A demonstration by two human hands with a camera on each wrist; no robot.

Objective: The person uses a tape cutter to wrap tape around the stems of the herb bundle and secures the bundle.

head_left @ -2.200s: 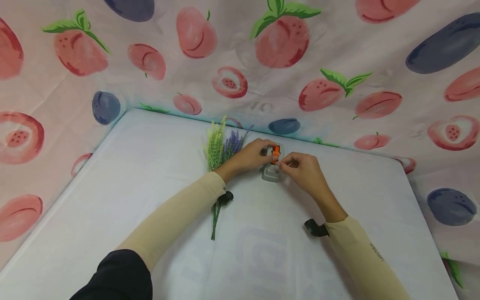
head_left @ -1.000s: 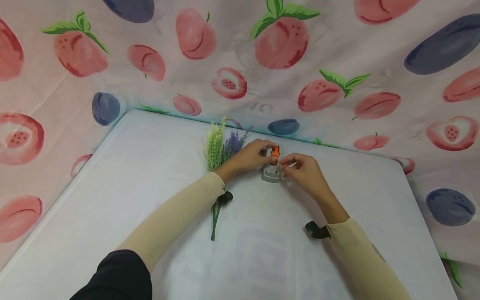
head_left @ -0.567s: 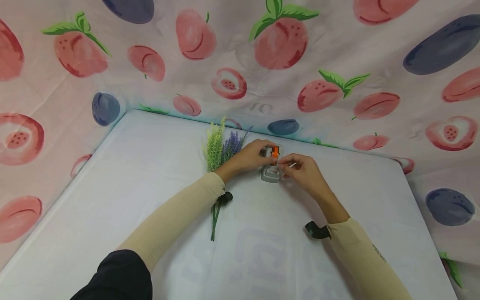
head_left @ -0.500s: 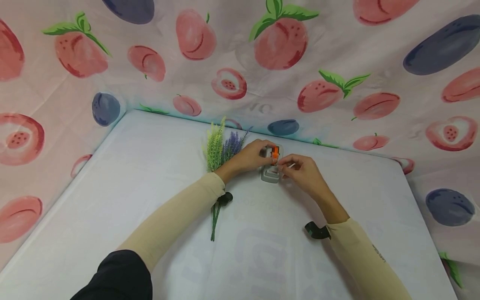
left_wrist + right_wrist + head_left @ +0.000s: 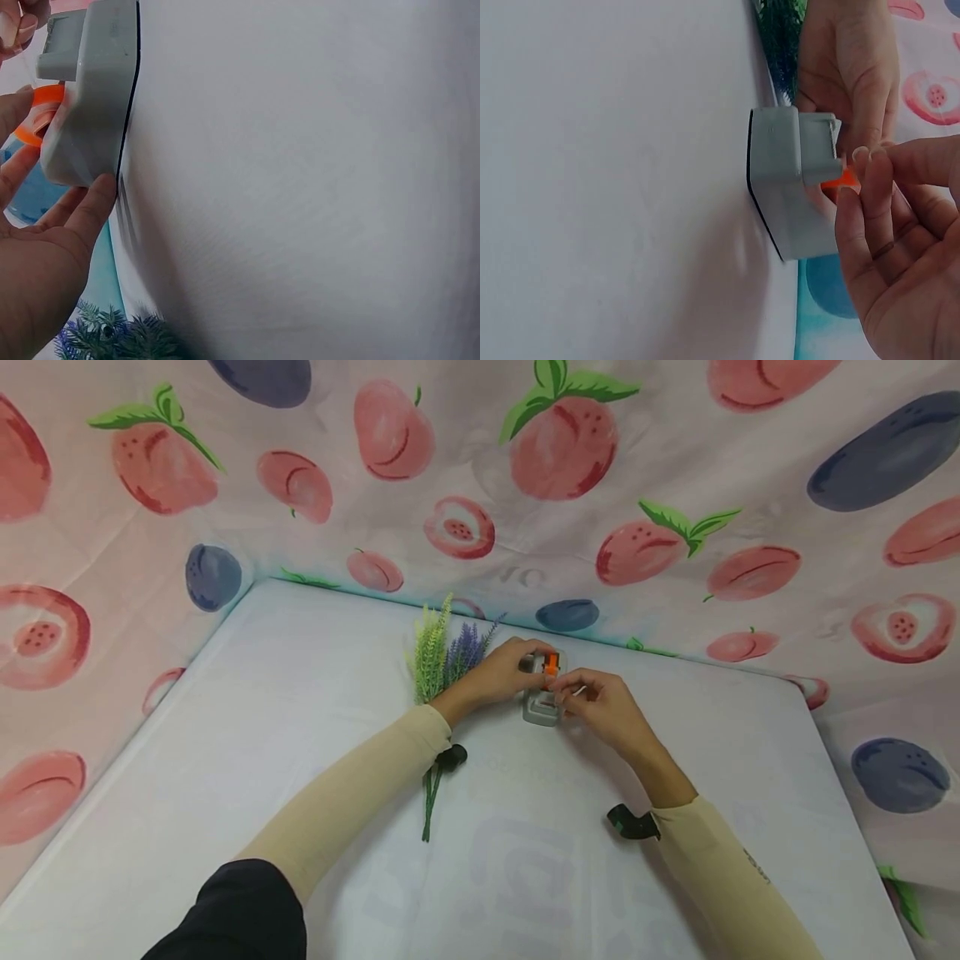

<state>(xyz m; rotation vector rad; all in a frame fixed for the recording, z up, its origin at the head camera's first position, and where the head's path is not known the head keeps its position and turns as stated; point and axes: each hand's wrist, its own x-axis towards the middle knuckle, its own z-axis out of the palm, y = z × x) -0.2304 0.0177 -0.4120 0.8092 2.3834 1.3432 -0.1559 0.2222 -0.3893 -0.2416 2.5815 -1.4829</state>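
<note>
A grey tape dispenser (image 5: 541, 709) with an orange-cored roll (image 5: 552, 663) stands toward the back of the white table. Fingers of my left hand (image 5: 497, 674) hold the dispenser's far end, with the thumb beside the orange roll. In the left wrist view the fingertips press the grey body (image 5: 97, 97) low down, near its dark base edge. My right hand (image 5: 609, 706) is close over the dispenser's cutter end, thumb and fingertips pinched together. A faint clear strip of tape (image 5: 26, 69) runs from these fingertips toward the roll.
Artificial flower stems with yellow-green (image 5: 431, 652) and purple (image 5: 465, 647) heads lie left of the dispenser, partly under the left forearm. A fruit-print cloth (image 5: 495, 468) hangs behind the white tabletop (image 5: 300, 677). Black wrist cameras (image 5: 632, 822) sit at the sleeves.
My right fingertips shift slightly away from the roll, then back left toward it, staying pinched. The left hand and dispenser stay in place.
</note>
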